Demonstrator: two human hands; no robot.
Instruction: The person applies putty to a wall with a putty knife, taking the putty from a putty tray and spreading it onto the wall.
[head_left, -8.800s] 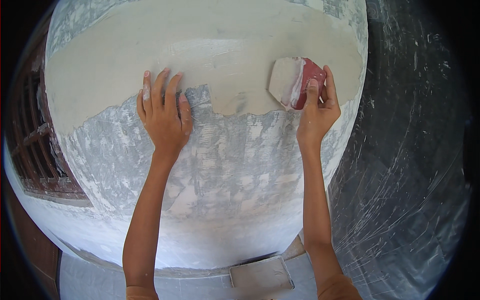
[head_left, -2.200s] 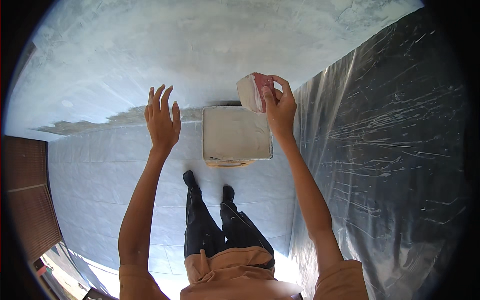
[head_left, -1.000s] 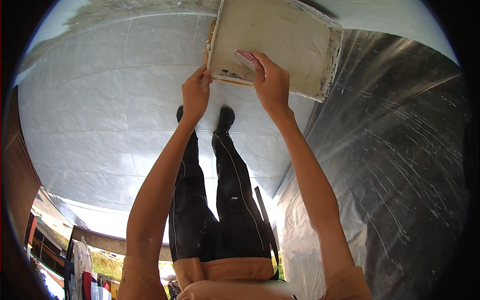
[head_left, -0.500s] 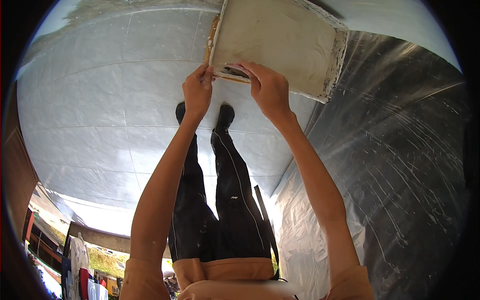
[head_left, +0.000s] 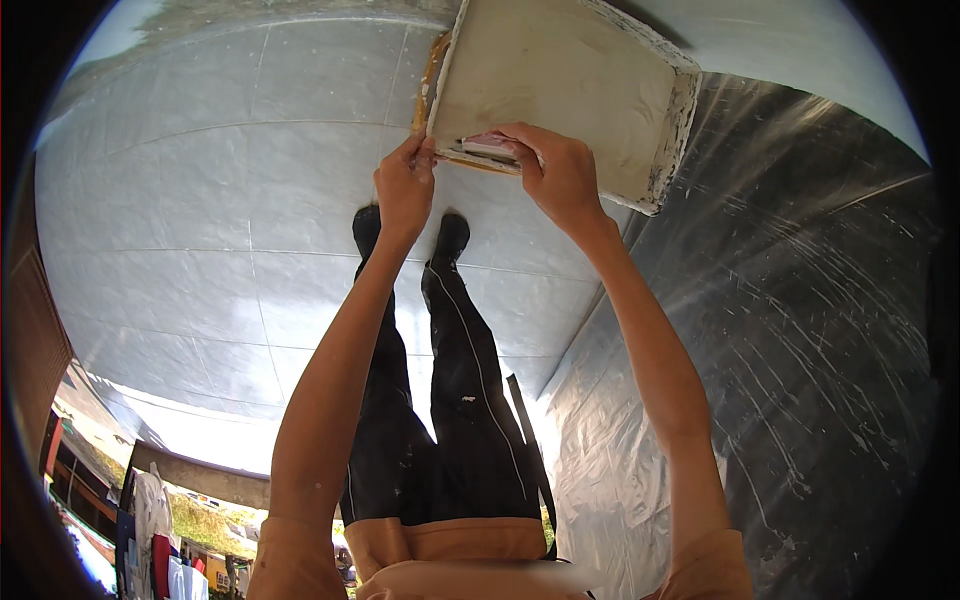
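A shallow, rectangular tray-like frame (head_left: 677,125) with a beige inner surface and chipped, whitish edges is at the top of the view. My left hand (head_left: 404,190) is closed on its near left corner, thumb and fingers pinching the edge. Inside the near edge, my right hand (head_left: 562,178) grips a flat, pinkish piece (head_left: 487,143) that lies low against the beige surface. Its exact kind cannot be made out, and my fingers cover its right end. A dark strip shows just below the piece.
Grey sheeting with seam lines (head_left: 190,190) spreads below and to the left. On the right hangs shiny, dark plastic sheeting (head_left: 800,330) with pale streaks. My legs in black trousers (head_left: 465,400) stand below the frame. Clothes (head_left: 155,520) show at the lower left.
My right hand has slid a little to the right along the near edge with the pinkish piece, more of which now shows. The left hand keeps its grip on the corner.
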